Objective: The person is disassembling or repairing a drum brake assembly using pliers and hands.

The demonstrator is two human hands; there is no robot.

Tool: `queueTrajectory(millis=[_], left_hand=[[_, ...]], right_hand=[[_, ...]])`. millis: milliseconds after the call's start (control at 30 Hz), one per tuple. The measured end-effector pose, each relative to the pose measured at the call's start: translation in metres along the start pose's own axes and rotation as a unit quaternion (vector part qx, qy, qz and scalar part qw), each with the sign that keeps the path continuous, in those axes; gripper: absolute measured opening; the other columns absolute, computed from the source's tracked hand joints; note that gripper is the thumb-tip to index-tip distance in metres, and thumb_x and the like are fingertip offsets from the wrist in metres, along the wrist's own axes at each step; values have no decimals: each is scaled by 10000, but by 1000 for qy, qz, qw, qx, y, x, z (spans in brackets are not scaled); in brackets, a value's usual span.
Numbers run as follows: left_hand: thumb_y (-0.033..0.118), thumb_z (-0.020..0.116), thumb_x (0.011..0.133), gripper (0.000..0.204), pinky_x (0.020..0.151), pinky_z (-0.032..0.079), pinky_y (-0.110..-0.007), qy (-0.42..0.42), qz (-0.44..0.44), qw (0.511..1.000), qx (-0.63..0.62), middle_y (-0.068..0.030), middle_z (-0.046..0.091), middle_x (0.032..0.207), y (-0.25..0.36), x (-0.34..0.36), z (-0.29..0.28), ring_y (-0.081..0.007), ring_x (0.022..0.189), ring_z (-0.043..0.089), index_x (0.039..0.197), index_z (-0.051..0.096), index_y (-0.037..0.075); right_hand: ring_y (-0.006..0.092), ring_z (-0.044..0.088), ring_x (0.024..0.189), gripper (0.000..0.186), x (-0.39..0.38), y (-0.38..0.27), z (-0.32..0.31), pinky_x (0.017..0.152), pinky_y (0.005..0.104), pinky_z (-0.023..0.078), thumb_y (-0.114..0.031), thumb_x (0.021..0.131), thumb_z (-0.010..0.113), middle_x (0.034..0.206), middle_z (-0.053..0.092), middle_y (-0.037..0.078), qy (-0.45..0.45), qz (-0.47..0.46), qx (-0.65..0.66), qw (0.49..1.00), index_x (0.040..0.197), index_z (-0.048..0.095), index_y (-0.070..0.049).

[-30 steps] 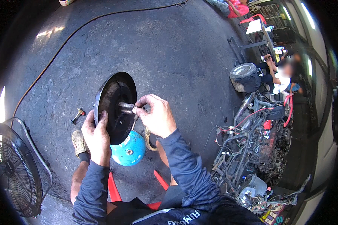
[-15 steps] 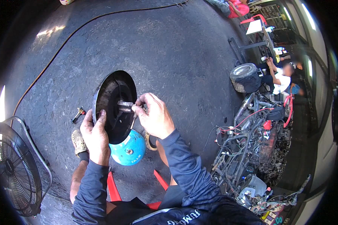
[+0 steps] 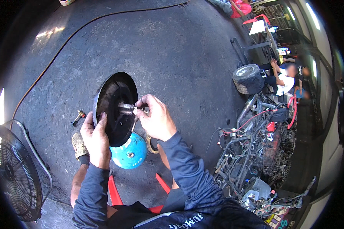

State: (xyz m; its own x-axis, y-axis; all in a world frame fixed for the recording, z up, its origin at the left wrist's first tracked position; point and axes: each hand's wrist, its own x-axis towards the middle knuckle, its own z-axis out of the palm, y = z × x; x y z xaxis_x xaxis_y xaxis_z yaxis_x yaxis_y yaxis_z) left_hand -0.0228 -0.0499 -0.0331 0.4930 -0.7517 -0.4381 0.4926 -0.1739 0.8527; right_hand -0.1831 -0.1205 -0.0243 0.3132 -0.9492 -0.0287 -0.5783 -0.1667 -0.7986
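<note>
Black mesh fronts the fan (image 3: 15, 171) by the left edge of the visible floor (image 3: 179, 57), and a brown hose (image 3: 61, 49) curves from beside it toward the far edge. Next, a small tool (image 3: 78, 117) with a red part lies on the floor near a worn shoe (image 3: 79, 146). The left hand (image 3: 96, 135) clasps the rim of a dark metal dish (image 3: 114, 107), thumb pressed on its inner side, the other fingers mostly hidden behind. This dish is held up above the floor, nearly on edge, hollow side turned right. From its middle juts a metal cylinder (image 3: 125, 108); below it, on the floor, sits a blue round-topped object (image 3: 130, 152). At the cylinder's outer end, the right hand (image 3: 157, 120) pinches with thumb and 1 finger; whether these also grip the slim rod (image 3: 134, 123) slanting down there, I cannot tell. My judgement: 1 hand steadies while the other works the cylinder's end, and the next move calls for a firm rim grip and fine fingertip control. Farther right are a tyre (image 3: 248, 78) and a wire-strewn frame (image 3: 252, 145).
</note>
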Motion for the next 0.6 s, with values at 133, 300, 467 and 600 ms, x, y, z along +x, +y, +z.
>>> queueTrajectory(millis=[133,300,467,600], left_hand=[[66,600,872,200,782,466,-240,6,1,1000,-17,-82,656,960,0,1,-2,-119,836,600,1042,603,-39],[67,599,872,196,778,466,-236,8,13,1000,-3,-80,657,955,-1,3,-2,-116,831,600,1042,607,-32],[66,599,874,196,778,466,-235,-5,7,1000,-10,-80,657,952,-2,4,-4,-113,827,599,1041,606,-36],[68,593,879,195,776,463,-235,-3,17,1000,2,-70,655,946,2,3,-2,-106,824,592,1044,608,-35]], right_hand=[[284,611,721,171,1,-8,-2,629,378,481,-101,787,666,840,593,153,-10,30,8,999,875,570,9],[250,607,669,159,2,-8,-6,593,348,481,-107,785,673,834,595,138,-9,-17,-17,1000,862,583,-1],[243,601,643,144,3,-12,-4,568,342,474,-85,776,679,805,601,136,7,-7,-7,1000,846,590,4],[224,600,626,140,4,-9,-5,558,335,474,-68,767,684,794,608,131,12,-23,-3,1000,838,591,9]])
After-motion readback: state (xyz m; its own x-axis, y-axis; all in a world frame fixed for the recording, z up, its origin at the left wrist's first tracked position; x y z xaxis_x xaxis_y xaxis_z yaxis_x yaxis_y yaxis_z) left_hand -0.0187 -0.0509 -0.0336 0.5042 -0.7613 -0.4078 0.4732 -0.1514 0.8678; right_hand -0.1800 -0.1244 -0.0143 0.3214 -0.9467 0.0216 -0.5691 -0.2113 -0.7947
